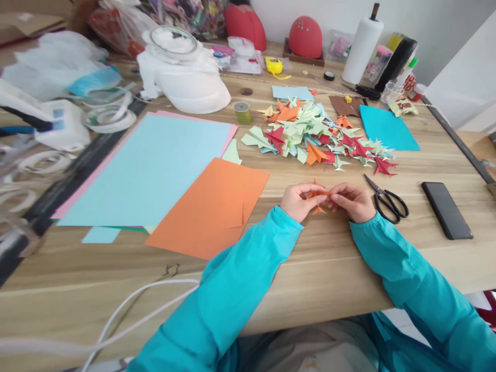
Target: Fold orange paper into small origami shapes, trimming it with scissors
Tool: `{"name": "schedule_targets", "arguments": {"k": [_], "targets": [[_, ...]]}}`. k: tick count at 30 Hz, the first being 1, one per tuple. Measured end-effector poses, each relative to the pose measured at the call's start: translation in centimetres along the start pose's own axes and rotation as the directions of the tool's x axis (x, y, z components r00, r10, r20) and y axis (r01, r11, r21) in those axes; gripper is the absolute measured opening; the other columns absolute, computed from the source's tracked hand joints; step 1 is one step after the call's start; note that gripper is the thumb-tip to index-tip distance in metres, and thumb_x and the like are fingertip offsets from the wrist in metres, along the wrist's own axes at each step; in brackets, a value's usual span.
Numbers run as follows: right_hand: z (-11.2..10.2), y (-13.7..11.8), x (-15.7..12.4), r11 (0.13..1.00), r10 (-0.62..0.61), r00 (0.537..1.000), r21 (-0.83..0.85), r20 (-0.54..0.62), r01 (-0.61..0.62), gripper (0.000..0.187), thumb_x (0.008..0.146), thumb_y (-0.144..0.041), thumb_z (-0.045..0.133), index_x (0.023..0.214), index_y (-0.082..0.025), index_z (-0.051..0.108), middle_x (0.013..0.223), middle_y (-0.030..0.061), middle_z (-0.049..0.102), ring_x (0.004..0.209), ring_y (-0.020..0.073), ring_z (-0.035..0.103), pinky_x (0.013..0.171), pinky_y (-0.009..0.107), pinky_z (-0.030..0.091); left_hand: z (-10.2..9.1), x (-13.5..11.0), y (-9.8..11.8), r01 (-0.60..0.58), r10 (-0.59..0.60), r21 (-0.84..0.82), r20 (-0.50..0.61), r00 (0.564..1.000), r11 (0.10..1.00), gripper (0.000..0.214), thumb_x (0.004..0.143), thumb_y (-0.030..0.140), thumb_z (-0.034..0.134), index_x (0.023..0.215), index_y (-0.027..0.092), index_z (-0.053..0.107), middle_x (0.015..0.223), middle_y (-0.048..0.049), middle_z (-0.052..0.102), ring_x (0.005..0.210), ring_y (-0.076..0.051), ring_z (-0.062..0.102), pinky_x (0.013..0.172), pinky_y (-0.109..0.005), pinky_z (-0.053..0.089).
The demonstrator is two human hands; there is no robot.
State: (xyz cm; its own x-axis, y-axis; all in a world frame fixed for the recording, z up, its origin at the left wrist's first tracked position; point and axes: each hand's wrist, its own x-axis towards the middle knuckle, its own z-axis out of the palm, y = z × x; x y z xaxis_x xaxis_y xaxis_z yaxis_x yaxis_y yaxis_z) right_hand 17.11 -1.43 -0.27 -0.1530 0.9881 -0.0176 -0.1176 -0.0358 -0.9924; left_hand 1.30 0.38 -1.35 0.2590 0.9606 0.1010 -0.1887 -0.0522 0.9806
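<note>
Between my two hands is a small folded orange paper plane (pixel 318 209), its pointed tips showing above and below the fingers. My left hand (pixel 300 201) pinches it from the left side. From the right, the fingertips of my right hand (pixel 352 200) press on its other end, partly hiding it. Just beyond the hands lies a heap of folded paper planes (pixel 306 126) in green, orange, red and blue. Black-handled scissors (pixel 387 199) rest on the wooden table (pixel 310 279), right of my right hand.
Orange sheets (pixel 209 206) and large light blue sheets (pixel 151 165) lie to the left. A black phone (pixel 447 209) is at the right. Behind stand a thread spool (pixel 242 112), a white cap (pixel 186 77) and a yellow tape measure (pixel 274 65). A white cable (pixel 127 302) crosses the front left.
</note>
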Motion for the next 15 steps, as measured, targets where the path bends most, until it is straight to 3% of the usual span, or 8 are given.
{"name": "schedule_targets", "arguments": {"k": [8, 15], "targets": [[-0.01, 0.24, 0.05, 0.987, 0.126, 0.992, 0.108, -0.027, -0.122, 0.022, 0.058, -0.029, 0.077, 0.068, -0.014, 0.065, 0.059, 0.0021, 0.067, 0.053, 0.0107, 0.061, 0.048, 0.02, 0.047, 0.07, -0.02, -0.19, -0.088, 0.088, 0.091, 0.0, 0.996, 0.992, 0.009, 0.062, 0.019, 0.07, 0.07, 0.016, 0.07, 0.078, -0.0044, 0.064, 0.077, -0.015, 0.058, 0.076, -0.028, 0.047], [0.16, 0.25, 0.17, 0.963, 0.2, 0.978, 0.193, -0.055, -0.186, 0.023, 0.051, -0.028, 0.08, 0.062, -0.014, 0.064, 0.054, 0.0014, 0.065, 0.049, 0.0099, 0.059, 0.048, 0.02, 0.047, 0.12, -0.05, -0.31, -0.087, 0.084, 0.139, 0.025, 0.996, 0.986, 0.009, 0.063, 0.02, 0.069, 0.07, 0.015, 0.07, 0.073, -0.004, 0.063, 0.072, -0.014, 0.057, 0.07, -0.027, 0.047]]}}
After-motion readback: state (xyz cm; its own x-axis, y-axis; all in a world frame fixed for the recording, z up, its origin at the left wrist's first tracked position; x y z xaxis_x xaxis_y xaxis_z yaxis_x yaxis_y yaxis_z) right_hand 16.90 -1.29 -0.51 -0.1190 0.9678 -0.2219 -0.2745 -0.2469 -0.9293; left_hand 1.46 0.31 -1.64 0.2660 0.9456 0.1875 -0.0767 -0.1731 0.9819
